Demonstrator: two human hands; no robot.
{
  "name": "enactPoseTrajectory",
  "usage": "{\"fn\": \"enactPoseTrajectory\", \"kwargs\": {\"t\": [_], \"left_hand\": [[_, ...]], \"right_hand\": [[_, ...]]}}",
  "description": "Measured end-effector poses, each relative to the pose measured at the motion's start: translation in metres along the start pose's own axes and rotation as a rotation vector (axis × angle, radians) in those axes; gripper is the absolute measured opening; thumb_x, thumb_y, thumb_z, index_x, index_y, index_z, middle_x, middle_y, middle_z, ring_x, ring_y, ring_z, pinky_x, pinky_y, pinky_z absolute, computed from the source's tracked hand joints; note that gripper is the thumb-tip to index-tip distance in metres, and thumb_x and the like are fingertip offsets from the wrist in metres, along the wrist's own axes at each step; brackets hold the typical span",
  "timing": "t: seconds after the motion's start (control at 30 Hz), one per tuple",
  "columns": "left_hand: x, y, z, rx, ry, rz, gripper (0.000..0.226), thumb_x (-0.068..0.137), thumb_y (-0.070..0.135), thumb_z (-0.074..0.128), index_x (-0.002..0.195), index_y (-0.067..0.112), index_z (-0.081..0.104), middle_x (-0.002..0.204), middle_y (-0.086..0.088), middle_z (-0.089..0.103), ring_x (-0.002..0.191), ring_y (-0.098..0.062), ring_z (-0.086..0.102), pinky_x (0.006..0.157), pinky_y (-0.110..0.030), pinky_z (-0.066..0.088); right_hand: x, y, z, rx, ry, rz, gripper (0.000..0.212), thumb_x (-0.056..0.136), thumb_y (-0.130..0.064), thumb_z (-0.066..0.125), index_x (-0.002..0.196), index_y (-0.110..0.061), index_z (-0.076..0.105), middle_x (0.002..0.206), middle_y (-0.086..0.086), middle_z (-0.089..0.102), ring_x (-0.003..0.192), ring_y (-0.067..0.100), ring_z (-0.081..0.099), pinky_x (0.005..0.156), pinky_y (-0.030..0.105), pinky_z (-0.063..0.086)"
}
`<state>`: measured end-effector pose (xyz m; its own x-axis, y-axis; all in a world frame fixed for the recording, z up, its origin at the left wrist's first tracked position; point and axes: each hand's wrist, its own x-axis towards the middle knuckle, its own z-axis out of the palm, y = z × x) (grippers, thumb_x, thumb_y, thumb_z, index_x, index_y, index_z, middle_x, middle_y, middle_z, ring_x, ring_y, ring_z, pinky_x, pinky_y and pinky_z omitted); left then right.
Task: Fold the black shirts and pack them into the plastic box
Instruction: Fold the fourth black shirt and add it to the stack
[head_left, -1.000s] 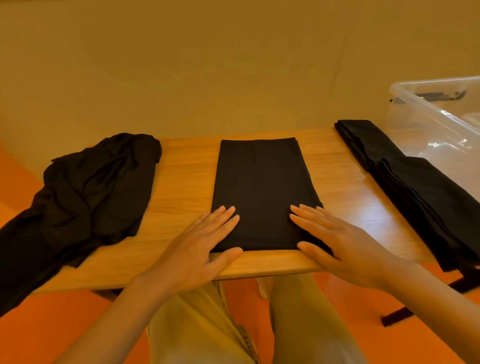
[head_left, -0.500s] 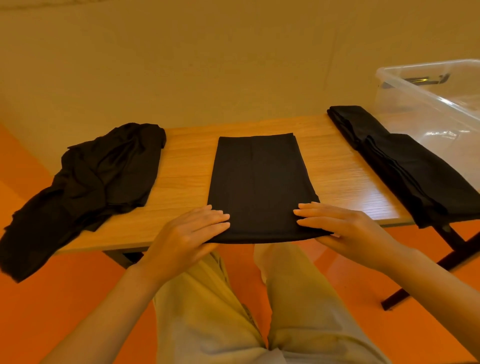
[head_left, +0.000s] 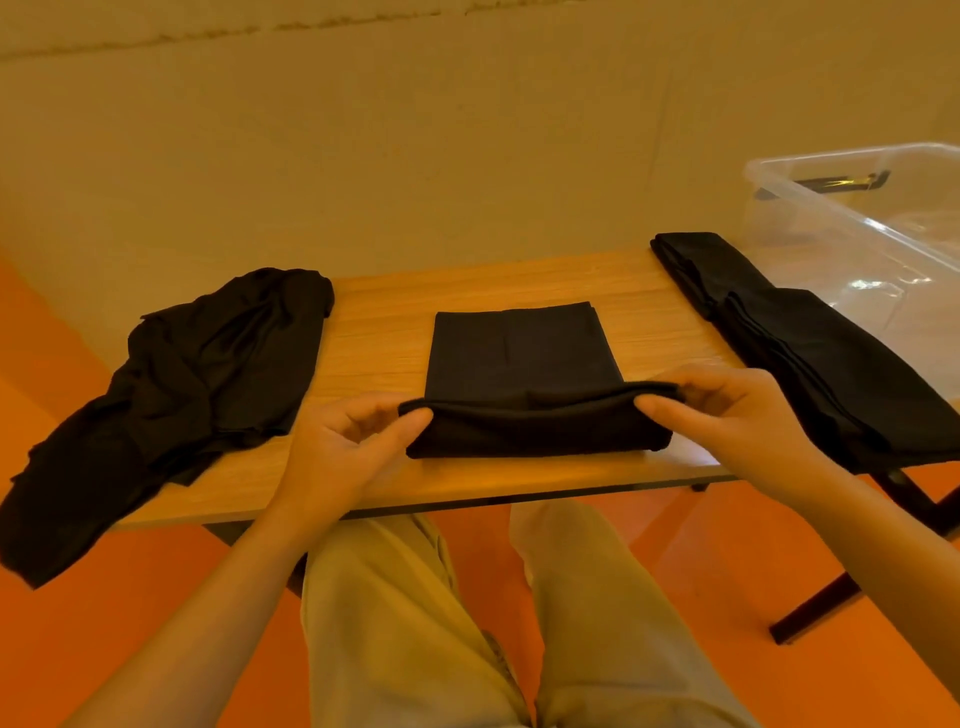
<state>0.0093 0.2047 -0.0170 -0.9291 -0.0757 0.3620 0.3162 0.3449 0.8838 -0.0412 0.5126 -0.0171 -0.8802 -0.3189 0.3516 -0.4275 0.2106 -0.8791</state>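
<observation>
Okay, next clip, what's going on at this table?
A person is folding a black shirt in the middle of a wooden table. The left hand and right hand each pinch a near corner, lifted off the table. An unfolded black pile lies at the left, folded shirts at the right beside a clear plastic box. No shirts show in the visible part of the box.

Black shirts (head_left: 522, 358), wood-grain table (head_left: 384, 332), clear box (head_left: 852, 218), orange floor (head_left: 104, 623), khaki trousers (head_left: 415, 623).
</observation>
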Motion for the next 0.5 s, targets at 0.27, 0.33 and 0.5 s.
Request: {"fn": "enactPoseTrajectory", "kwargs": {"t": [0.27, 0.33, 0.5], "left_hand": [[0.072, -0.024, 0.018, 0.177, 0.043, -0.341, 0.018, 0.087, 0.029, 0.068, 0.102, 0.019, 0.07, 0.096, 0.009, 0.068, 0.092, -0.004, 0.063, 0.076, -0.017, 0.048], [0.083, -0.035, 0.023, 0.262, 0.034, -0.373, 0.027, 0.088, 0.031, 0.068, 0.108, 0.014, 0.068, 0.096, 0.008, 0.066, 0.088, -0.002, 0.059, 0.072, -0.017, 0.046], [0.093, -0.053, 0.027, 0.45, -0.011, -0.387, 0.032, 0.088, 0.035, 0.066, 0.112, 0.014, 0.068, 0.094, 0.007, 0.062, 0.079, 0.0, 0.052, 0.063, -0.013, 0.039]], "right_hand": [[0.07, 0.02, 0.004, -0.21, 0.077, 0.416, 0.014, 0.087, -0.023, 0.067, 0.1, -0.019, 0.065, 0.085, -0.007, 0.068, 0.074, 0.007, 0.065, 0.056, 0.018, 0.051], [0.083, 0.028, 0.008, -0.373, 0.065, 0.448, 0.021, 0.086, -0.028, 0.067, 0.104, -0.019, 0.065, 0.091, -0.005, 0.064, 0.078, 0.006, 0.06, 0.058, 0.018, 0.047], [0.094, 0.051, 0.009, -0.555, 0.048, 0.483, 0.03, 0.085, -0.036, 0.067, 0.109, -0.016, 0.065, 0.085, -0.008, 0.059, 0.079, 0.006, 0.056, 0.061, 0.017, 0.042]]}}
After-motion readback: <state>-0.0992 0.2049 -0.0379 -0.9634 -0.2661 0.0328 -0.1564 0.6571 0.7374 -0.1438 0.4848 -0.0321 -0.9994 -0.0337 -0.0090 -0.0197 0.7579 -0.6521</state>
